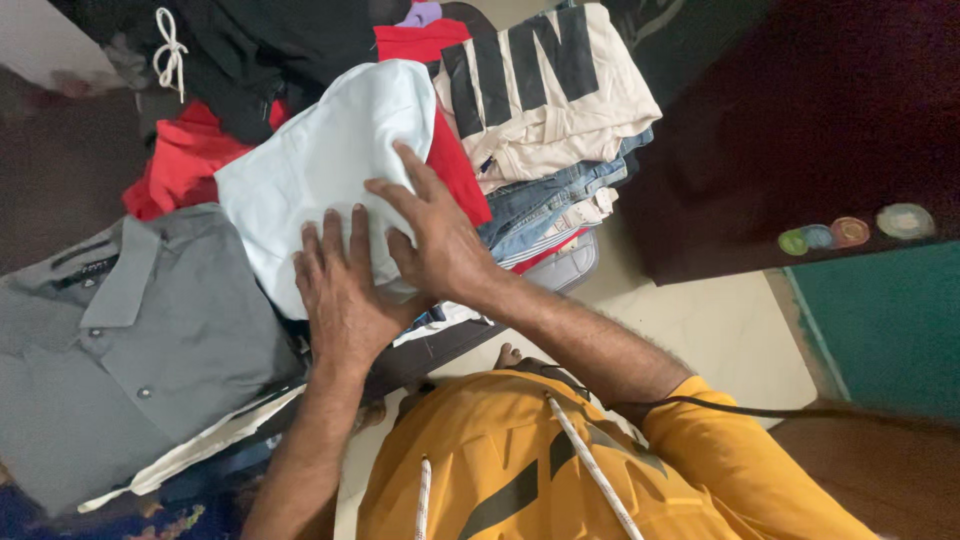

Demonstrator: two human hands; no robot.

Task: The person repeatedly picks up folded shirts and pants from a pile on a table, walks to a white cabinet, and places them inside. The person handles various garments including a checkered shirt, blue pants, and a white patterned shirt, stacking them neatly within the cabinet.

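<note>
Both hands lie flat, fingers spread and gripping nothing, on a folded white garment (320,165). The left hand (345,290) presses its near edge; the right hand (435,240) overlaps it just beside, reaching further up the cloth. Left of the white garment and touching it lies a grey buttoned shirt (130,340). Right of it stands a stack of folded clothes (545,120), with a red cloth (455,165) between. Bare pale floor (700,320) opens beyond the stack.

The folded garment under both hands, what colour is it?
White garment, plain, no pattern; the head view shows it.
</note>
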